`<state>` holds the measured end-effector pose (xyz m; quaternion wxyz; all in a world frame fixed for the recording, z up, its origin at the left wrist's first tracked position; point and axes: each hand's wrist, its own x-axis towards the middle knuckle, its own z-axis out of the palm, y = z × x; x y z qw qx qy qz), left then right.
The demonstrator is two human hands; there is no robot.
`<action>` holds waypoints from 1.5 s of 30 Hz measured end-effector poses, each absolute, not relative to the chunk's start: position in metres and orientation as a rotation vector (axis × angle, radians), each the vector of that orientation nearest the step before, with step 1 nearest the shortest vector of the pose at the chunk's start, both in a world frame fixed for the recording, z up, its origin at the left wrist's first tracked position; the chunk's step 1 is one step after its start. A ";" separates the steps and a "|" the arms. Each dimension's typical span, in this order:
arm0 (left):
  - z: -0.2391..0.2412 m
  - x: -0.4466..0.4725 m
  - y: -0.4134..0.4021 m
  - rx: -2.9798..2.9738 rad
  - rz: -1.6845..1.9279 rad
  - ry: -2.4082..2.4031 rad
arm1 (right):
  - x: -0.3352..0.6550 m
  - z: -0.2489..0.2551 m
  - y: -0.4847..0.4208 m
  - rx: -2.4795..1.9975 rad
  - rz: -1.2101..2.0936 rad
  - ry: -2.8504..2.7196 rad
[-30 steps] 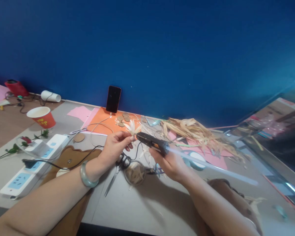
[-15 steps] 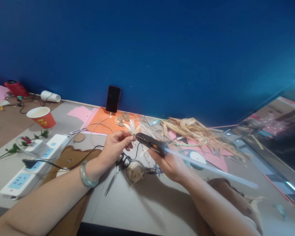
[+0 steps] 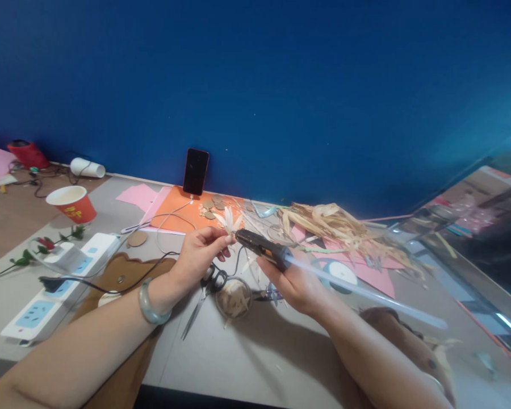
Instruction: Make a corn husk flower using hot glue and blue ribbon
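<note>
My left hand (image 3: 200, 253) pinches a small pale straw flower (image 3: 229, 220) by its base, petals pointing up. My right hand (image 3: 296, 281) grips a black glue gun (image 3: 262, 249); its nozzle points left and touches the flower's base. A long translucent glue stick (image 3: 366, 295) juts out of the gun's back toward the right. Both hands hover over the grey table (image 3: 247, 352), just above black-handled scissors (image 3: 206, 292) and a round dish of straw bits (image 3: 234, 298).
A pile of dried straw (image 3: 340, 227) lies behind the hands on pink paper. A phone (image 3: 196, 171) leans on the blue wall, over orange paper. White power strips (image 3: 55, 284), a red paper cup (image 3: 72, 203) and a brown pouch (image 3: 119, 272) lie to the left.
</note>
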<state>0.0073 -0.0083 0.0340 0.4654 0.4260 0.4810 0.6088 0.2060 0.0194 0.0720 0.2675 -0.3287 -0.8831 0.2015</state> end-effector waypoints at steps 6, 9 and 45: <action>0.034 0.006 -0.009 1.046 1.489 1.176 | 0.206 0.074 0.019 -0.876 0.544 -2.380; 0.034 0.006 -0.009 1.046 1.479 1.191 | 0.205 0.075 0.017 -0.867 0.537 -2.387; 0.035 0.007 -0.009 1.022 1.476 1.173 | 0.208 0.063 0.017 -0.972 0.850 -2.009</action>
